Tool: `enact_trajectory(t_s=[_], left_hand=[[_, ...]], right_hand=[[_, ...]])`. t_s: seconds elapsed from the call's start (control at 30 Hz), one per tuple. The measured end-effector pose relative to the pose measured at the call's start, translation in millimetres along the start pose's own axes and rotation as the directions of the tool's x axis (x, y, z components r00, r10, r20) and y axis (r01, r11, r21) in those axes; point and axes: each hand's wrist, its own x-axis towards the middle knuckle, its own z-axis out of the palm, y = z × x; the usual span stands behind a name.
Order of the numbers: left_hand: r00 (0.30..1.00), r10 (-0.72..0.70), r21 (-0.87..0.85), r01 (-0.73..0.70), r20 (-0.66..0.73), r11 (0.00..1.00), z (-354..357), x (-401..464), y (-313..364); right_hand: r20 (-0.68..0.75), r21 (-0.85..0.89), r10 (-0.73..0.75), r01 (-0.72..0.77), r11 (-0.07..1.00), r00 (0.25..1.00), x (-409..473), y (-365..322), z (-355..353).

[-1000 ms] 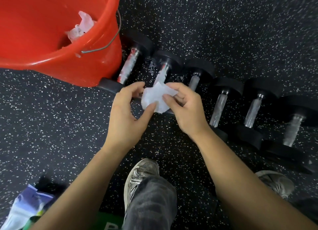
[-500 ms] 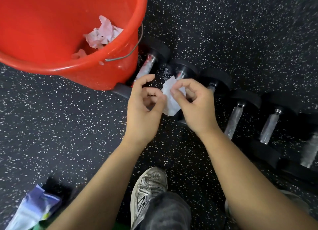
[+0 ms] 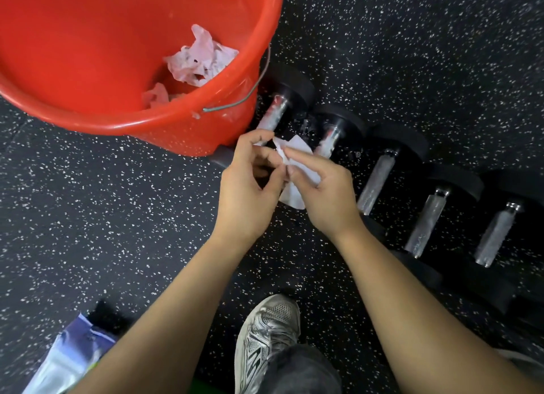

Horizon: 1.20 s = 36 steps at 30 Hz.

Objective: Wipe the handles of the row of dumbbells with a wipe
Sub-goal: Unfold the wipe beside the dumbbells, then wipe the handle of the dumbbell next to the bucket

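Observation:
A row of black dumbbells with knurled metal handles lies on the speckled floor, running from the bucket to the right edge. The leftmost dumbbell [image 3: 278,111] is beside the bucket, a second dumbbell [image 3: 332,137] follows, then a third dumbbell [image 3: 378,181] and others further right. A white wipe [image 3: 295,169] is pinched between my left hand [image 3: 250,184] and my right hand [image 3: 326,193], held just above the near ends of the first two dumbbells. Both hands' fingertips grip the wipe, which is folded and partly hidden by the fingers.
A big red bucket [image 3: 223,119] with crumpled used wipes [image 3: 200,60] inside stands at the upper left, touching the first dumbbell. A blue and white wipe packet [image 3: 70,361] lies at the lower left. My grey sneaker [image 3: 265,337] and trouser leg are at the bottom centre.
The view has shifted so the bucket and dumbbells sit further right and lower. My hands have folded the flat wipe into a narrower, crumpled shape between the fingertips.

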Motion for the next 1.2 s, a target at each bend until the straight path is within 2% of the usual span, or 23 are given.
enact_trajectory(t_s=[0.07, 0.17, 0.27, 0.43, 0.53, 0.67, 0.8, 0.87, 0.97, 1.03, 1.1, 1.2], left_hand=[[0.997, 0.071, 0.212, -0.067, -0.010, 0.975, -6, 4, -10], [0.982, 0.179, 0.521, -0.123, -0.058, 0.844, -12, 11, -25], [0.983, 0.160, 0.619, -0.070, -0.090, 0.782, -13, 17, -37], [0.986, 0.108, 0.534, -0.023, -0.130, 0.845, -15, 18, -51], [0.983, 0.119, 0.512, -0.030, -0.143, 0.859, -17, 15, -54], [0.984, 0.107, 0.493, -0.021, -0.146, 0.870, -17, 15, -53], [0.981, 0.117, 0.482, -0.028, -0.155, 0.875, -16, 16, -53], [0.981, 0.117, 0.481, -0.028, -0.157, 0.876, -15, 16, -54], [0.981, 0.111, 0.487, -0.019, -0.161, 0.873, -14, 15, -54], [0.981, 0.106, 0.493, -0.012, -0.163, 0.870, -12, 15, -53], [0.982, 0.102, 0.495, -0.010, -0.159, 0.869, -11, 15, -52], [0.982, 0.097, 0.494, -0.005, -0.161, 0.869, -11, 15, -52]], right_hand=[[-0.044, -0.111, 0.010, -0.015, 0.994, 0.999, 11, 10, -3], [-0.069, -0.228, 0.015, -0.030, 0.973, 0.998, 33, 24, -8], [-0.011, -0.258, 0.059, -0.060, 0.964, 0.998, 58, 29, -5], [0.194, -0.221, 0.043, 0.001, 0.975, 0.980, 91, 27, 16], [0.279, -0.281, 0.051, 0.030, 0.959, 0.959, 98, 36, 25], [0.203, -0.418, 0.014, 0.073, 0.905, 0.979, 99, 44, 29], [0.115, -0.439, -0.002, 0.053, 0.897, 0.993, 102, 45, 32], [0.194, -0.453, -0.013, 0.101, 0.886, 0.981, 99, 46, 33], [0.383, -0.428, -0.012, 0.189, 0.884, 0.924, 97, 46, 33], [0.458, -0.507, 0.007, 0.255, 0.824, 0.889, 102, 46, 30], [0.472, -0.581, 0.016, 0.297, 0.758, 0.882, 110, 44, 26], [0.336, -0.643, 0.024, 0.211, 0.736, 0.941, 124, 42, 20]])
